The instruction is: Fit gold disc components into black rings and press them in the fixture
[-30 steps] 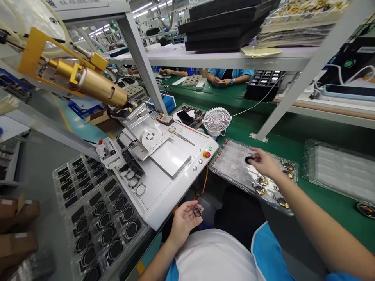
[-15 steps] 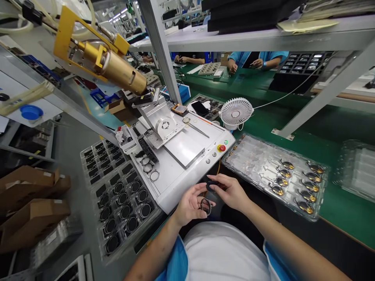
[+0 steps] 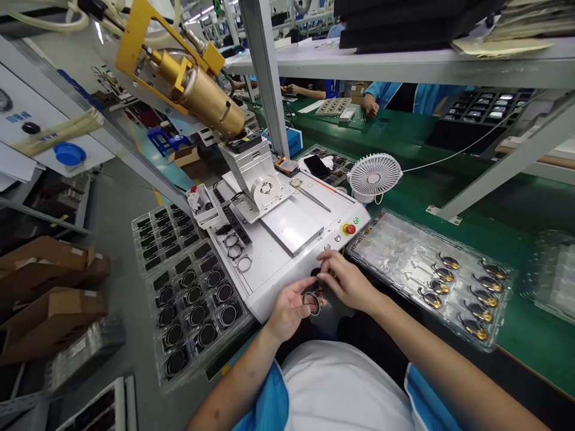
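Note:
My left hand (image 3: 286, 312) is closed around a thin metal ring (image 3: 319, 305), gripped between thumb and fingers in front of the machine's edge. Just above it, my right hand (image 3: 349, 282) pinches a small dark round part (image 3: 316, 273) by its edge. Fingers cover much of this part, so its exact kind does not show. Both hands are close together, the dark part right beside the ring. On the white machine bed to the left lie several similar metal rings (image 3: 245, 264).
A clear tray (image 3: 156, 353) of black discs and rings lies left. To the right, another clear tray (image 3: 381, 242) holds black-and-gold parts with flex tails. Tweezers (image 3: 317, 200), a red stop button (image 3: 349, 228), a fan (image 3: 374, 176) and a gold press head (image 3: 213, 105) surround the machine.
The view has shifted slightly left. My right hand has moved in nearer to my left hand, its fingers more curled over the dark part. The ring stays in my left hand.

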A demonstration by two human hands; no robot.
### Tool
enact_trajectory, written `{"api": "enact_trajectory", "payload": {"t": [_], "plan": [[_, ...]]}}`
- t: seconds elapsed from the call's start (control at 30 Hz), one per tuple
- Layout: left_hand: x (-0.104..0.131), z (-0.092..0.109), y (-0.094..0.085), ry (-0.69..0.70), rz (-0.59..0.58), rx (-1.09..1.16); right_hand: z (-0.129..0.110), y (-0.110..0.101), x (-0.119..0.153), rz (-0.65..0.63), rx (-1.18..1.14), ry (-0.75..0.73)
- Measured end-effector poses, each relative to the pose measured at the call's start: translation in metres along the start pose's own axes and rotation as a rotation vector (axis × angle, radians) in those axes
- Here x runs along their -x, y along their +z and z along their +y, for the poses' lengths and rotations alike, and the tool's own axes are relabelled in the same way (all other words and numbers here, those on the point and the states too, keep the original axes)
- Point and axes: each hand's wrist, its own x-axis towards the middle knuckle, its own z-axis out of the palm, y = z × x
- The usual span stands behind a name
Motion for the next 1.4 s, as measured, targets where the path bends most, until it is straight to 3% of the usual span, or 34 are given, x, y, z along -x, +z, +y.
{"api": "enact_trajectory", "payload": {"t": [0.07,0.23,0.37,0.47,0.57,0.7,0.77,0.9,1.03,1.17,1.27,1.4], "plan": [[-0.002,0.003,0.001,0.043,0.061,0.014,0.006,-0.005,-0.025,0.087,0.021,0.050],[0.003,0.005,0.000,0.070,0.090,0.003,0.030,-0.015,-0.088,0.208,0.152,0.444],[0.012,0.002,-0.005,0.118,0.080,-0.046,0.044,-0.017,-0.108,0.215,0.196,0.517],[0.020,0.002,-0.009,0.183,0.069,-0.126,0.044,-0.017,-0.098,0.295,0.190,0.567],[0.026,0.000,-0.011,0.234,0.059,-0.308,0.031,-0.007,-0.065,0.382,0.067,0.536],[0.028,-0.013,-0.008,0.363,0.125,-0.725,-0.001,0.023,-0.007,0.205,-0.205,0.434],[0.025,-0.021,-0.004,0.460,0.096,-0.968,-0.014,0.037,0.013,0.138,-0.326,0.442],[0.017,-0.026,0.003,0.523,-0.034,-1.286,-0.022,0.049,0.022,0.195,-0.483,0.521],[0.016,-0.019,0.008,0.499,-0.110,-1.080,-0.019,0.036,0.014,0.300,-0.684,0.573],[0.018,-0.010,0.007,0.446,-0.077,-0.784,-0.023,0.024,0.013,0.211,-0.831,0.641],[0.018,-0.007,0.004,0.466,-0.135,-0.816,-0.026,0.022,0.017,0.191,-0.803,0.683],[0.016,-0.006,-0.001,0.548,-0.216,-1.073,-0.024,0.017,0.019,0.154,-0.783,0.726]]}}
